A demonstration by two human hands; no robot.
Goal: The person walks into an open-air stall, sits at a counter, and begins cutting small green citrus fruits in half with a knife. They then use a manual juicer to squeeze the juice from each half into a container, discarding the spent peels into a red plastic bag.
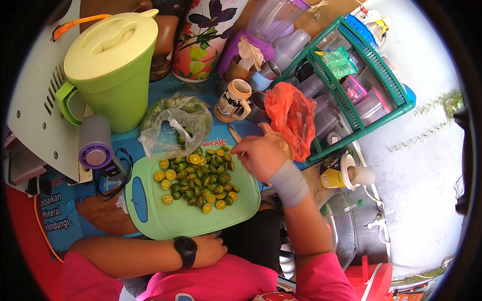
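Halved small green citrus fruits (199, 180) lie heaped on a light green plastic cutting board (173, 222). Over the board's upper right corner is my right hand (260, 156), with a grey wrist wrap; its fingers are bent and slightly blurred, and whether they pinch anything is unclear. Just above it lie a knife (234, 132), partly seen, and an orange plastic citrus juicer (280, 142). My left hand (209, 249), below a black wristwatch, rests at my lap beneath the board, its fingertips partly hidden. A clear plastic bag of whole green citrus (177, 124) touches the board's top edge.
A green pitcher (113, 75) and a grey handheld fan (98, 145) stand at the left. Behind the board are a ceramic mug (232, 99) and a red plastic bag (290, 120). A green rack (361, 129) holds containers at the right, near a yellow cup (337, 173).
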